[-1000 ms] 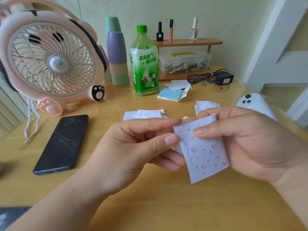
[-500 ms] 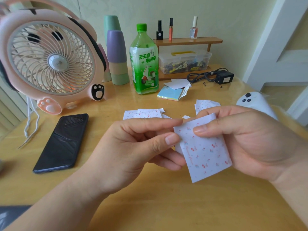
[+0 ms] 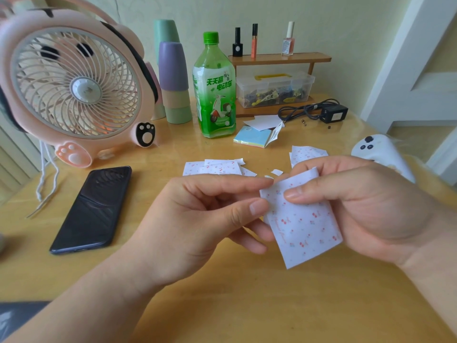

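A small white paper packet (image 3: 303, 225) printed with red cherries is held above the wooden table (image 3: 247, 305). My right hand (image 3: 366, 206) pinches its upper edge, thumb on the front and fingers behind. My left hand (image 3: 197, 219) pinches the packet's upper left corner between thumb and forefinger. More of the same printed packets lie flat on the table behind my hands, one pile in the middle (image 3: 215, 167) and one at the right (image 3: 308, 153). A tiny torn white scrap (image 3: 276, 172) lies between them.
A pink fan (image 3: 74, 87) stands at the left with a black phone (image 3: 92, 210) in front of it. Stacked cups (image 3: 174, 85), a green bottle (image 3: 214, 92), sticky notes (image 3: 256, 137), a shelf with a clear box (image 3: 274, 89), a black adapter (image 3: 333, 112) and a white controller (image 3: 380, 152) stand behind.
The packet's top edge has bent slightly under my right fingers, and my left thumb and forefinger have closed tighter on its corner. Both hands stay in place.
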Demonstrator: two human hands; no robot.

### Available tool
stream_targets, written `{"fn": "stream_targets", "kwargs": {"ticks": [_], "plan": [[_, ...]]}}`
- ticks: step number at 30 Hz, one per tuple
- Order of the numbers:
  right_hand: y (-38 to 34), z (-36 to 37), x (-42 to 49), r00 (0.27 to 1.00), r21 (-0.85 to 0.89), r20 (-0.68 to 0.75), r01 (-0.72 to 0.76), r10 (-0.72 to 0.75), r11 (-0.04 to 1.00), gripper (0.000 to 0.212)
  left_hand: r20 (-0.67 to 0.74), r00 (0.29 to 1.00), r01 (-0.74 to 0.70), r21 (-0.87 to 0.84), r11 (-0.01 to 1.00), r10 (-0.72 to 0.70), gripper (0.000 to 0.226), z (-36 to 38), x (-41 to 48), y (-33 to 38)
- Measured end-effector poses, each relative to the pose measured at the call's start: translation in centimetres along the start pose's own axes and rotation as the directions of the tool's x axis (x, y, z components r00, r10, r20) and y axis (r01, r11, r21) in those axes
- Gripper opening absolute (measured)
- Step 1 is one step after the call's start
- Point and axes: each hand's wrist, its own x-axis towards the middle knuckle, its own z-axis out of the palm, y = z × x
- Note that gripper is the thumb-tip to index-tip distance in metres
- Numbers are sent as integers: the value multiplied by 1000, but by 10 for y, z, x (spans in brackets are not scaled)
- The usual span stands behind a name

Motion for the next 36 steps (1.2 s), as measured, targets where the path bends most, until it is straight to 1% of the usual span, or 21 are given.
{"fn": "stream_targets", "kwargs": {"ticks": [2,4,7,13,16,18,23,24,26,27,30,31,33,34,36], "plan": [[1,-1,1,1000,-23,1,-3,3,1000,30,-20,1000,2,20,1000,-2,21,1,0,-1],[3,-1,2,1000,-35,-8,-4,4,999,39,-35,999,6,22,1000,-5,22,2,0,-1],[5,-1,3,999,-60,-36,-5,3,998,43,-77,997,16,46,999,-13,15,2,0,-2],[12,0,7,993,-146,-119,0,-18,989,48,-190,982,45,185,982,-9,3,6,0,-4],[15,0,9,992,-155,-120,6,-25,988,52,-230,973,71,224,972,-18,11,5,1,-8],[16,-3,9,995,-162,-97,1,-17,987,51,-244,969,90,212,973,-37,12,5,2,-9],[14,-4,8,1000,-129,-5,-8,7,992,35,-302,944,164,83,983,-132,14,1,4,-8],[12,-3,8,1000,-112,1,4,-4,994,29,-311,936,184,43,982,-162,12,0,5,-8],[9,-1,7,998,-39,-38,46,-47,998,13,-308,921,229,-66,971,-238,9,-2,6,-7],[8,0,7,995,9,-61,76,-76,997,16,-296,914,252,-126,959,-279,6,-3,7,-6],[8,-7,9,991,82,-62,124,-119,989,49,-244,884,326,-288,900,-399,5,-4,8,-4],[9,-10,10,990,100,-31,142,-139,985,51,-229,871,349,-336,875,-435,5,-4,9,-4],[11,-22,15,980,116,96,165,-176,980,45,-203,845,381,-422,822,-496,5,-4,11,-3],[11,-26,16,964,134,183,169,-192,977,44,-187,834,392,-461,796,-519,5,-4,12,-4],[11,-36,14,902,155,364,186,-231,970,48,-149,821,406,-526,747,-551,6,-4,12,-4]]}}
